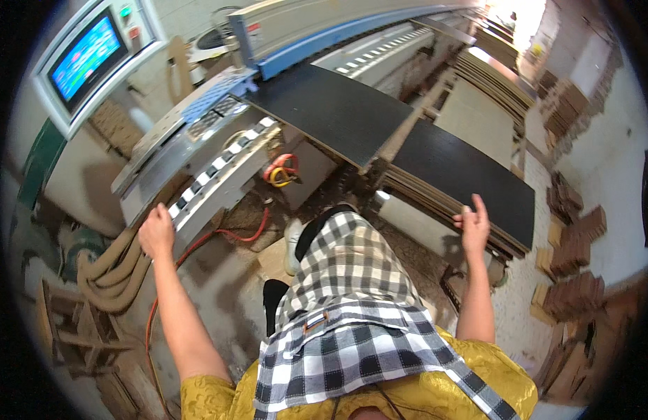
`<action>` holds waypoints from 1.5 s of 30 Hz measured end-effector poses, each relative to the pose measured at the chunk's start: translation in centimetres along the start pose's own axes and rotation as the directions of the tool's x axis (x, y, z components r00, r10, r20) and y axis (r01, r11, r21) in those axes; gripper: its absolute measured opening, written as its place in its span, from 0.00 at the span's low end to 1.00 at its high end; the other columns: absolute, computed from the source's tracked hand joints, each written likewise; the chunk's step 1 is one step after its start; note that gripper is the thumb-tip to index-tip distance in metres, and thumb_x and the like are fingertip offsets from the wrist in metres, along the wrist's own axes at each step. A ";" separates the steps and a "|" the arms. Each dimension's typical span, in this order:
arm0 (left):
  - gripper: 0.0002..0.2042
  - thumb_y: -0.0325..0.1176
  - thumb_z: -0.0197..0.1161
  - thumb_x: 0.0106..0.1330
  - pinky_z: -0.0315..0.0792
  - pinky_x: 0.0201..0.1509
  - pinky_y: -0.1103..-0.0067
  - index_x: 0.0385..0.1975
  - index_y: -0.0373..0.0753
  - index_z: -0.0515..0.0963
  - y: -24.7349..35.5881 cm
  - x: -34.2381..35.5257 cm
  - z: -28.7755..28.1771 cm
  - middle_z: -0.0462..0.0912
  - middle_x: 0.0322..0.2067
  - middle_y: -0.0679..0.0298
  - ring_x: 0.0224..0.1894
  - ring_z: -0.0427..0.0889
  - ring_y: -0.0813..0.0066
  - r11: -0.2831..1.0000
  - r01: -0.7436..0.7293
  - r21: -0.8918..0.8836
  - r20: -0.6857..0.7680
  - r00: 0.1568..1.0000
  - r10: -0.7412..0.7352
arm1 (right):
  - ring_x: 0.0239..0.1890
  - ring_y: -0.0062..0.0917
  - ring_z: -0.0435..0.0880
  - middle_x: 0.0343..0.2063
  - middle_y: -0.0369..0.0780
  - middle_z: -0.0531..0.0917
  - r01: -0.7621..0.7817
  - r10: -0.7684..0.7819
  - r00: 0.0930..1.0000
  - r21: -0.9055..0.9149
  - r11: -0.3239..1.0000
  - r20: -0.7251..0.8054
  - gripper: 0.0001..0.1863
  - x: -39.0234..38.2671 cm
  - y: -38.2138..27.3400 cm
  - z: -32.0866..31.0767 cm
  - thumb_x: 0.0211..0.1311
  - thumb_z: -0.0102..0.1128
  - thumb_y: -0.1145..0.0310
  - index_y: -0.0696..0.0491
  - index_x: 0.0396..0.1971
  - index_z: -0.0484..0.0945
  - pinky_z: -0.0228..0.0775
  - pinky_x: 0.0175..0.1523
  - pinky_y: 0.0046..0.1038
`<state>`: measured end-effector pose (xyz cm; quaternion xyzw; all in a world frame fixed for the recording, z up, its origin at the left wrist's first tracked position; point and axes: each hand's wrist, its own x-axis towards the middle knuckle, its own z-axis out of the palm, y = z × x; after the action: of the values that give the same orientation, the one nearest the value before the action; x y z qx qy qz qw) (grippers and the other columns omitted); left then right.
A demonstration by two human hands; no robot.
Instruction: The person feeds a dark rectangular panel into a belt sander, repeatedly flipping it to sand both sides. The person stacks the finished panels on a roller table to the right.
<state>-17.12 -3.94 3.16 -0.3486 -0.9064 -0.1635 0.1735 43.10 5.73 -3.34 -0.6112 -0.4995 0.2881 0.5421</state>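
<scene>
My left hand (pixel 157 232) is closed, its fingers curled at the near end of a roller rail (pixel 222 162) on the machine. What lies inside those fingers, if anything, is hidden. Over the near edge of a stack of black-topped boards (pixel 471 178), my right hand (pixel 474 227) is raised with its index finger stretched out and the others loosely bent. Nothing shows in it, and I cannot tell whether it touches the stack. Between the hands and farther off, a large black panel (pixel 331 105) lies flat against the machine's blue-edged beam (pixel 352 38).
A control screen (pixel 89 63) stands at the upper left. Below the rail hang an orange-and-yellow coiled hose (pixel 282 170) and a red air hose (pixel 233 234). Thick ducts (pixel 114 276) bend at the left. More stacked boards (pixel 492 77) and brown block piles (pixel 579 241) line the right.
</scene>
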 end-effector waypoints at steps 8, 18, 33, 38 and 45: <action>0.23 0.48 0.39 0.64 0.68 0.36 0.61 0.27 0.37 0.78 0.1 0.6 0.9 0.78 0.26 0.47 0.31 0.77 0.49 0.995 -0.095 0.006 -0.041 0.995 0.095 | 0.09 0.17 0.68 0.12 0.39 0.77 -0.390 0.304 0.707 0.007 0.921 -0.638 0.32 -0.3 4.8 -15.8 0.57 0.54 0.57 0.54 0.59 0.57 0.63 0.20 0.19; 0.23 0.48 0.39 0.64 0.68 0.37 0.61 0.28 0.37 0.78 0.1 0.4 0.8 0.78 0.27 0.47 0.32 0.76 0.48 0.997 -0.080 0.010 -0.018 0.997 0.080 | 0.22 0.15 0.74 0.27 0.35 0.77 -0.102 0.299 0.663 0.313 0.944 -0.686 0.18 -4.2 7.8 -13.6 0.54 0.59 0.67 0.53 0.45 0.68 0.64 0.22 0.14; 0.22 0.48 0.40 0.62 0.68 0.38 0.60 0.25 0.37 0.78 0.0 0.7 0.4 0.78 0.26 0.47 0.32 0.77 0.48 0.999 -0.032 0.016 0.000 0.999 0.032 | 0.41 0.36 0.77 0.39 0.50 0.76 -0.479 0.393 0.862 0.769 0.424 0.320 0.19 -8.5 3.8 -6.7 0.51 0.53 0.72 0.67 0.43 0.68 0.74 0.47 0.32; 0.21 0.47 0.42 0.62 0.68 0.38 0.64 0.22 0.38 0.78 0.3 0.4 0.3 0.78 0.24 0.48 0.29 0.77 0.51 0.999 -0.047 0.001 -0.047 0.998 0.047 | 0.41 0.37 0.78 0.38 0.48 0.77 -0.483 0.357 0.866 0.770 0.417 0.350 0.20 -9.9 2.9 -7.0 0.46 0.52 0.75 0.65 0.42 0.69 0.74 0.45 0.34; 0.21 0.46 0.44 0.61 0.68 0.38 0.65 0.19 0.37 0.77 0.1 0.5 0.2 0.78 0.22 0.49 0.28 0.77 0.52 0.999 -0.035 -0.004 -0.054 0.998 0.035 | 0.38 0.40 0.79 0.37 0.47 0.78 -0.583 0.274 0.812 0.682 0.442 0.515 0.26 -9.2 0.1 -3.2 0.39 0.53 0.76 0.63 0.45 0.68 0.75 0.43 0.38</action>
<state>-17.44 -3.47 3.24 -0.3603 -0.8948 -0.1721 0.1998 42.90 -3.94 -4.38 -0.3391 -0.2160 0.7119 0.5759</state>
